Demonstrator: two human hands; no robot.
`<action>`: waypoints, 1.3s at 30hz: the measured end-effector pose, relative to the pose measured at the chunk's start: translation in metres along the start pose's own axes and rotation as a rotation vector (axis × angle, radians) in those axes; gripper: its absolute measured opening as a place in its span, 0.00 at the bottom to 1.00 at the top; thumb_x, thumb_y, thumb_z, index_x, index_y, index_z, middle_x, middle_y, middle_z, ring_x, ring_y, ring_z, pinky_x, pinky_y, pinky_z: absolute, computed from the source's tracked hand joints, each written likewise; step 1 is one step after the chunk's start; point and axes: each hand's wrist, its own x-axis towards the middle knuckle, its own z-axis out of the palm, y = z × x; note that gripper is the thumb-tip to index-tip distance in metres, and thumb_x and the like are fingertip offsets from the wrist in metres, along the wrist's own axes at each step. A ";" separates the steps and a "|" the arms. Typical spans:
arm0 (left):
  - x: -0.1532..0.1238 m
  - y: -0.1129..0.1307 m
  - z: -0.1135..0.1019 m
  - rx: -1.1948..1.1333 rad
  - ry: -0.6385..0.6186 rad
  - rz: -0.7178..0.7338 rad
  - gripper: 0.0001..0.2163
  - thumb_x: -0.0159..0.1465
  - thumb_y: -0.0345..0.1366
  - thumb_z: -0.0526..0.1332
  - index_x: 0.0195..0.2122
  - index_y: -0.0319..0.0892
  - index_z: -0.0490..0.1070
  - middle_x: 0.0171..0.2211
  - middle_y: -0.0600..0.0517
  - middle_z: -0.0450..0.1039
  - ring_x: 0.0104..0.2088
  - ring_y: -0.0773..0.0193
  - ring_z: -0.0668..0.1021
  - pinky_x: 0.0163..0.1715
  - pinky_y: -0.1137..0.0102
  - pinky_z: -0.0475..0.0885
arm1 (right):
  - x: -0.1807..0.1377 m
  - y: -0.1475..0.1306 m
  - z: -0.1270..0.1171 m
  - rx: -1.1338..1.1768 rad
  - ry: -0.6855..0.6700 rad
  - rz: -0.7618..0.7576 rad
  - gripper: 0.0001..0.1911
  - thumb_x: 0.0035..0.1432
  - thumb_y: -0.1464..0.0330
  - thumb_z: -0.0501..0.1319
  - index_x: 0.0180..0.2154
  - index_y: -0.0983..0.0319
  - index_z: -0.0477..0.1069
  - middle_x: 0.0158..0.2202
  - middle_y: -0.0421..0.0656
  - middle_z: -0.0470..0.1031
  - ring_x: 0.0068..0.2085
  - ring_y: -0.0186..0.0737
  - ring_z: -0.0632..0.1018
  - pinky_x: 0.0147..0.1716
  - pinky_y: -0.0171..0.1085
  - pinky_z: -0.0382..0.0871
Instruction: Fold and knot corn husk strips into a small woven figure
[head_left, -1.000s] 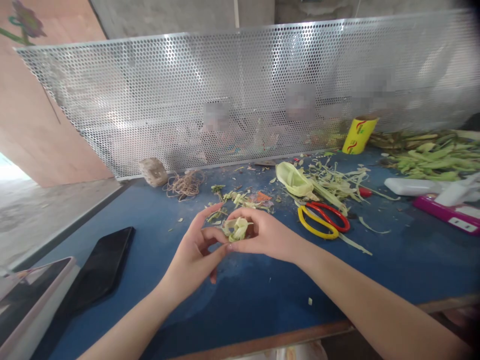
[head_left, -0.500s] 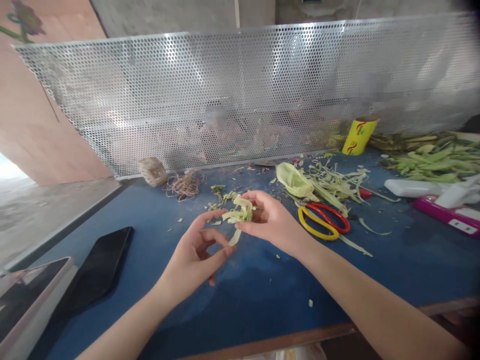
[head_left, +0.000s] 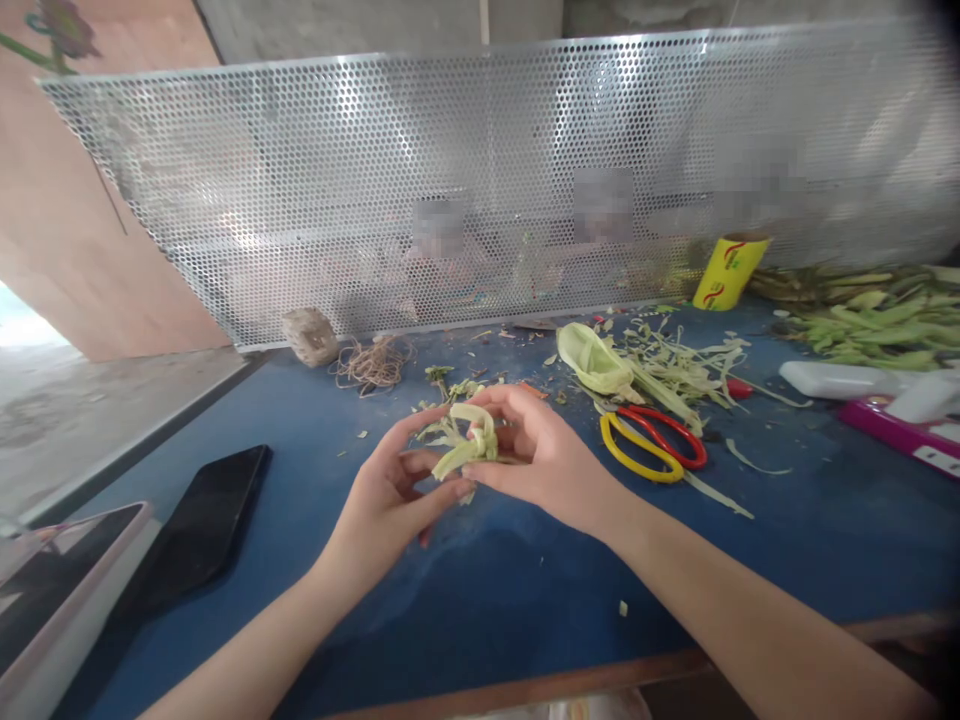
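1. Head view: a pale green leaf-strip bundle (head_left: 469, 447) is held over the middle of the blue table (head_left: 525, 600).
2. It is gripped from the right by the right hand (head_left: 551, 460), and its left end is pinched by the left hand (head_left: 386, 505).
3. Red-and-yellow scissors (head_left: 651, 447) are laid just right of the hands.
4. A yellow cup (head_left: 722, 272) is stood at the far edge, and its contents cannot be seen.

The single head-worn view looks forward and down, close above both hands (head_left: 465, 470), the desk (head_left: 787, 540) stretching beyond them.
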 end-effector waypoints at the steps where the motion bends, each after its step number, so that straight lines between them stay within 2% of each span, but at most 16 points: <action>1: -0.001 0.001 0.001 0.000 -0.006 -0.009 0.29 0.50 0.34 0.65 0.52 0.44 0.55 0.21 0.58 0.68 0.13 0.75 0.64 0.09 0.80 0.63 | 0.001 0.000 0.000 0.001 0.047 -0.020 0.18 0.47 0.74 0.61 0.41 0.57 0.59 0.38 0.38 0.65 0.38 0.33 0.74 0.39 0.37 0.70; 5: -0.007 0.004 0.007 0.004 0.017 0.026 0.32 0.50 0.31 0.65 0.54 0.45 0.50 0.19 0.61 0.66 0.15 0.73 0.67 0.13 0.80 0.64 | 0.004 -0.001 -0.002 0.035 0.225 -0.091 0.17 0.46 0.73 0.61 0.39 0.58 0.60 0.35 0.37 0.64 0.35 0.31 0.73 0.36 0.33 0.71; 10: -0.011 -0.001 0.008 0.091 0.015 0.134 0.34 0.51 0.29 0.63 0.55 0.47 0.44 0.19 0.61 0.65 0.25 0.67 0.73 0.24 0.75 0.69 | 0.004 0.000 -0.002 0.032 0.282 -0.112 0.17 0.45 0.72 0.62 0.39 0.57 0.60 0.36 0.38 0.65 0.34 0.31 0.73 0.34 0.33 0.72; 13: -0.013 -0.003 0.005 0.136 -0.025 0.174 0.29 0.53 0.29 0.61 0.52 0.48 0.46 0.20 0.61 0.65 0.23 0.67 0.73 0.25 0.73 0.69 | 0.004 0.000 -0.001 0.051 0.230 -0.049 0.18 0.46 0.71 0.63 0.39 0.58 0.60 0.37 0.39 0.66 0.36 0.33 0.73 0.33 0.33 0.72; 17: -0.013 -0.003 -0.002 0.116 -0.135 0.222 0.13 0.61 0.35 0.54 0.46 0.46 0.52 0.24 0.57 0.67 0.23 0.68 0.71 0.24 0.73 0.68 | 0.004 0.001 -0.001 0.094 0.079 0.002 0.17 0.47 0.69 0.63 0.40 0.57 0.62 0.38 0.39 0.66 0.35 0.32 0.72 0.31 0.33 0.71; 20: -0.010 -0.002 -0.005 0.173 -0.055 0.170 0.06 0.62 0.38 0.51 0.38 0.44 0.60 0.25 0.55 0.68 0.21 0.70 0.70 0.21 0.74 0.66 | 0.004 0.001 0.000 0.127 0.025 0.026 0.16 0.48 0.69 0.63 0.40 0.58 0.63 0.37 0.39 0.66 0.32 0.31 0.71 0.29 0.32 0.70; 23: -0.007 -0.001 -0.004 0.261 0.020 0.134 0.08 0.61 0.38 0.53 0.28 0.42 0.62 0.23 0.56 0.68 0.19 0.71 0.69 0.20 0.75 0.65 | 0.004 0.002 -0.001 0.156 0.021 0.058 0.16 0.48 0.68 0.63 0.40 0.59 0.63 0.34 0.39 0.67 0.27 0.28 0.70 0.25 0.31 0.68; 28: -0.007 -0.001 -0.001 0.350 0.044 0.100 0.10 0.61 0.40 0.54 0.25 0.42 0.63 0.22 0.56 0.70 0.18 0.71 0.69 0.21 0.75 0.64 | 0.005 0.003 -0.003 0.139 0.112 0.086 0.19 0.45 0.69 0.65 0.41 0.55 0.64 0.31 0.36 0.68 0.21 0.26 0.65 0.12 0.25 0.53; 33: -0.008 -0.004 0.000 0.310 0.018 0.100 0.10 0.62 0.40 0.51 0.25 0.43 0.59 0.25 0.55 0.72 0.22 0.69 0.73 0.27 0.72 0.66 | 0.005 0.005 -0.002 0.175 0.246 0.047 0.24 0.41 0.73 0.66 0.41 0.54 0.63 0.28 0.35 0.67 0.20 0.26 0.63 0.11 0.25 0.52; 36: -0.008 -0.003 0.000 0.219 0.044 0.106 0.10 0.62 0.38 0.52 0.25 0.42 0.59 0.22 0.56 0.70 0.26 0.69 0.73 0.29 0.73 0.65 | 0.005 0.006 0.000 0.181 0.180 0.053 0.25 0.41 0.73 0.66 0.43 0.54 0.63 0.28 0.35 0.68 0.19 0.26 0.63 0.11 0.25 0.52; 39: -0.005 -0.002 0.002 -0.049 0.075 0.121 0.07 0.57 0.35 0.59 0.31 0.43 0.59 0.22 0.59 0.70 0.25 0.71 0.72 0.28 0.75 0.67 | 0.005 0.007 0.001 0.142 0.108 0.072 0.27 0.41 0.73 0.66 0.45 0.55 0.62 0.27 0.35 0.70 0.21 0.26 0.66 0.17 0.27 0.59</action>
